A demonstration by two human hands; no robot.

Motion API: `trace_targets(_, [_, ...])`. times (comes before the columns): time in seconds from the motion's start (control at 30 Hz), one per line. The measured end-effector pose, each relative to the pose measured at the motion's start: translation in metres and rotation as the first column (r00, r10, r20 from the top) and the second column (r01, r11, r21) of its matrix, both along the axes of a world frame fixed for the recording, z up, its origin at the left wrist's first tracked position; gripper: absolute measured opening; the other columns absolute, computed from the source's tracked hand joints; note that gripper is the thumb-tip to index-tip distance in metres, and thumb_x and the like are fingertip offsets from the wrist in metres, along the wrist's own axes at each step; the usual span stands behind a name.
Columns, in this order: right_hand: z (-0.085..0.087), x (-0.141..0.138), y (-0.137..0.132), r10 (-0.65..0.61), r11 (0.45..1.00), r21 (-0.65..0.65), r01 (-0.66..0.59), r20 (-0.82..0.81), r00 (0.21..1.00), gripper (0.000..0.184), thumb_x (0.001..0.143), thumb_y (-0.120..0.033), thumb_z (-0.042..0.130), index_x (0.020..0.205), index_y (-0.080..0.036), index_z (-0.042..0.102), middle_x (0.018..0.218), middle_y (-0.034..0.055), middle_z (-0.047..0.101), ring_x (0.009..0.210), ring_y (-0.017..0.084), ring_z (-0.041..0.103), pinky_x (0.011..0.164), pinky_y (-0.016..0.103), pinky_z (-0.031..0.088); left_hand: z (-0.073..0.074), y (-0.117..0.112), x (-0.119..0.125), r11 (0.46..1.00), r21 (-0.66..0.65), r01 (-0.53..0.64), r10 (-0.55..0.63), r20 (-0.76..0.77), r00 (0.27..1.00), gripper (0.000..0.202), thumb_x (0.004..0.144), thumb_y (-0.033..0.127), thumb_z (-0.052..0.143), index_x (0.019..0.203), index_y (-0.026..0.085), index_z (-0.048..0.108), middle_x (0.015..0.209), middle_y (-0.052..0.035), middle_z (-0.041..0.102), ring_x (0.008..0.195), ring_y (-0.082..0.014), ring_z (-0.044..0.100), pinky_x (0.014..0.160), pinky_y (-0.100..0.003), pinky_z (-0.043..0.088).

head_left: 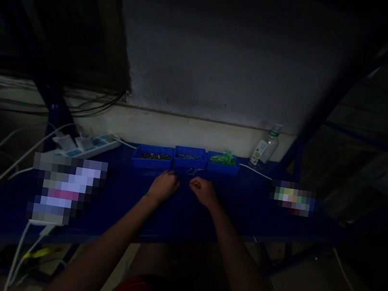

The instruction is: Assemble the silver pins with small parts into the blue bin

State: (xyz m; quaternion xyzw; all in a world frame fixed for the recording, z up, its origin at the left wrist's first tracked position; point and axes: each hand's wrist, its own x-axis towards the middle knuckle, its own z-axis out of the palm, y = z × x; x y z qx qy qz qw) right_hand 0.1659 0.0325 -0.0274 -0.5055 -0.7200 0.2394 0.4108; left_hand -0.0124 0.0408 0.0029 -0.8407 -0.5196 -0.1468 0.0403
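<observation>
My left hand (165, 185) rests at the blue table (183, 219) with its fingers curled in, and whatever they may hold is hidden. Close by on the right, my right hand (204, 191) has thumb and fingers pinched together; anything between them is too small and dark to name. Just beyond the hands lie a few thin metal pins (195, 171). Behind them stand three blue bins: the left bin (151, 163) with small brass-coloured parts, the middle bin (190, 151) with thin metal pieces, the right bin (222, 169) with green clear plastic pieces (226, 158).
A clear bottle (265, 149) stands at the back right against the wall. On the left are a white power strip (88, 146) with plugs and cables and a blurred-out object (66, 192). Another blurred-out item (293, 198) lies at the right end.
</observation>
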Motion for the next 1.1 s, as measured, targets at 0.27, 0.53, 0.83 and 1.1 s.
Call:
trace_targets(0.27, [0.001,-0.001,-0.001,0.009,1.0,0.003,-0.009,-0.018,1.0,0.015,0.078,-0.028,0.051,0.086,-0.021,0.06,0.077,0.0004,0.063,0.069,0.012,0.058,0.063,0.023,0.043,-0.012,0.003,-0.006,0.988,-0.052,0.146,-0.099,0.516,0.851,0.017,0.078,0.021,0.043,0.081,0.017,0.059,0.081,-0.0037,0.062,0.076,-0.0155,0.056,0.071,-0.026,0.042])
trace_targets(0.53, [0.006,-0.003,-0.006,0.15,0.988,-0.008,-0.153,-0.134,0.98,0.022,0.078,-0.034,0.05,0.089,-0.018,0.061,0.085,0.001,0.064,0.079,0.013,0.058,0.073,0.025,0.043,-0.013,0.0,0.003,0.958,-0.112,0.266,-0.066,0.811,0.581,0.016,0.076,0.031,0.049,0.07,0.017,0.044,0.08,-0.0021,0.062,0.076,-0.0134,0.058,0.068,-0.024,0.043])
trace_targets(0.83, [0.006,-0.004,-0.006,0.131,0.991,-0.022,-0.134,-0.121,0.984,0.021,0.076,-0.035,0.052,0.083,-0.017,0.061,0.077,-0.0007,0.062,0.072,0.012,0.056,0.068,0.023,0.042,-0.012,-0.003,0.007,0.912,-0.165,0.375,-0.086,0.818,0.568,0.025,0.074,0.032,0.052,0.062,0.018,0.034,0.08,-0.0031,0.063,0.076,-0.0146,0.059,0.069,-0.026,0.043])
trace_targets(1.1, [0.014,-0.009,-0.011,0.051,0.995,0.086,-0.046,-0.059,0.997,0.023,0.074,-0.04,0.053,0.074,-0.017,0.058,0.068,-0.0006,0.059,0.063,0.01,0.052,0.06,0.021,0.04,-0.009,-0.006,0.009,0.913,-0.137,0.383,-0.113,0.82,0.561,0.032,0.074,0.031,0.052,0.057,0.018,0.028,0.08,-0.0026,0.063,0.076,-0.0135,0.057,0.066,-0.024,0.041])
